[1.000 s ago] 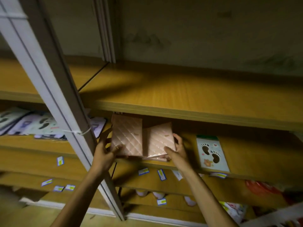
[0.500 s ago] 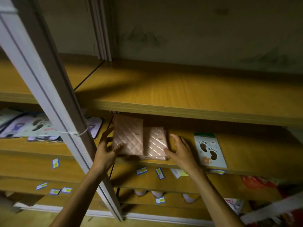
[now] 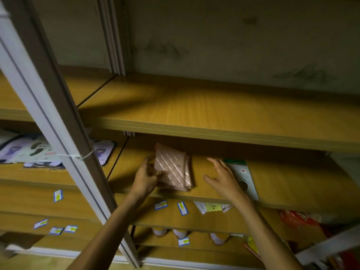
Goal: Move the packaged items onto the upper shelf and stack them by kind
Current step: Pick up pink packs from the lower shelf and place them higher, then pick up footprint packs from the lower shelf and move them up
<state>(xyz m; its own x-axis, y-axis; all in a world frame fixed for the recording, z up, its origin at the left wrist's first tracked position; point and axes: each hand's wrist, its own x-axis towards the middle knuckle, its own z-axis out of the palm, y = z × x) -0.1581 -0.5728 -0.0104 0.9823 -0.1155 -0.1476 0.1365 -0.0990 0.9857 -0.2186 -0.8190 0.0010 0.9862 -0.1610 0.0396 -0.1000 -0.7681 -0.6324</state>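
On the middle shelf (image 3: pixel 292 184), below the bare upper shelf (image 3: pixel 214 114), lying as a small heap of quilted pink packets (image 3: pixel 173 168), edges uneven and fanning toward the front lip. Risking a slide: packets looking slick and gripped from one side only, so lifting them like this likely spilling the lower ones over the shelf edge onto the stock below. Risking also a snag on the underside of the upper shelf, clearance above the heap appearing tight. Left hand (image 3: pixel 146 178) reaching in beside the grey upright post (image 3: pixel 58 137), thumb and curled fingers pinching the near left corner of the heap, wrist angling inward. Right hand (image 3: pixel 224 180) hovering apart from the packets, fingers spread and relaxed, holding nothing, palm partly covering a green-topped card pack (image 3: pixel 245 178) lying just to the right; contact with that pack not determinable. Sitting on the neighbouring bay, behind the post, more flat printed packs (image 3: pixel 35 151), not yet moved. Judging the task barely begun, nothing yet resting on the upper shelf.
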